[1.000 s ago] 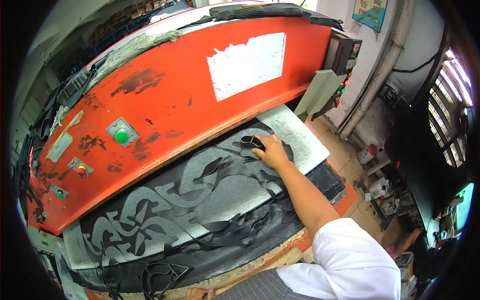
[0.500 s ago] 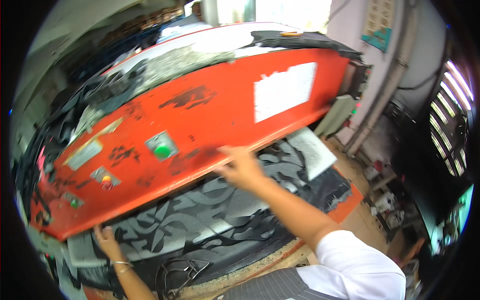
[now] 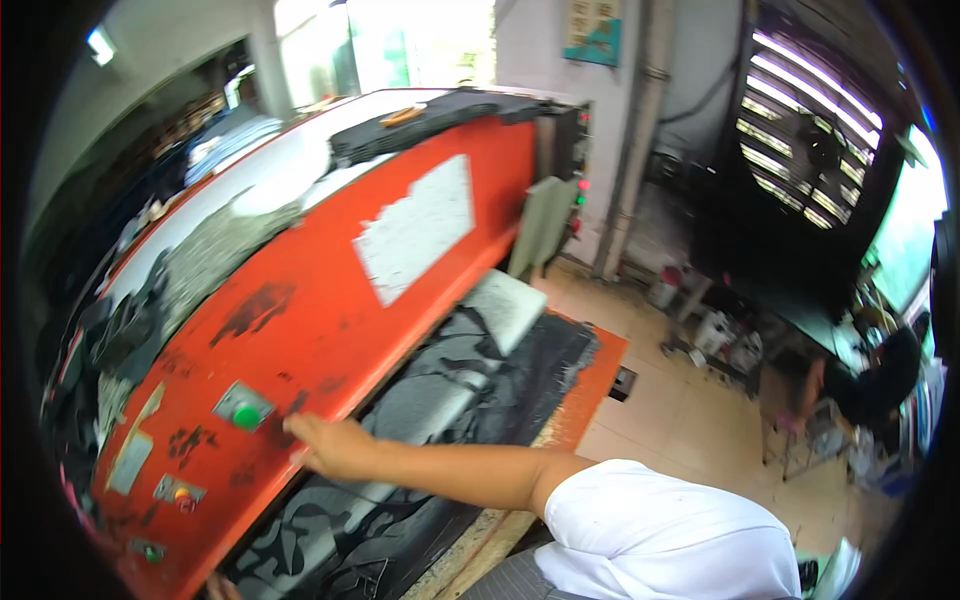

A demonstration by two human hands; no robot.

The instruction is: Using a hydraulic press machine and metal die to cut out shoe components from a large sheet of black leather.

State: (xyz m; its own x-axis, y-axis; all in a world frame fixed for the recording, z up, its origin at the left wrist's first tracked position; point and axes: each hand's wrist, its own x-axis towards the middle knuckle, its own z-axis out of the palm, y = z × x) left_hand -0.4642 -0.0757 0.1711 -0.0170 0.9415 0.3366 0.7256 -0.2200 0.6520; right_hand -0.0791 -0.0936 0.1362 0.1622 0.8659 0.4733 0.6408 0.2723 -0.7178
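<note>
A long orange-red machine panel, scuffed and fitted with push buttons, slants across the view. My right hand is at its lower edge, fingers stretched toward the panel face and apart; it carries no loose thing. At the bottom rim, only a small part of my left hand shows, near the panel's lower corner; its fingers are mostly out of view. Under the panel lies a pale board covered with dark grey, curvy cut-out sheet material. Black sheet material spreads beside it.
Folded dark cloth lies on top of the machine. A green button and a red button sit on the panel. Right of the orange table end is a tiled floor. A seated person is at far right.
The view has swung right, so the machine sits farther left and more floor shows. My right hand stays at the panel's edge. My left hand has nearly left the picture.
</note>
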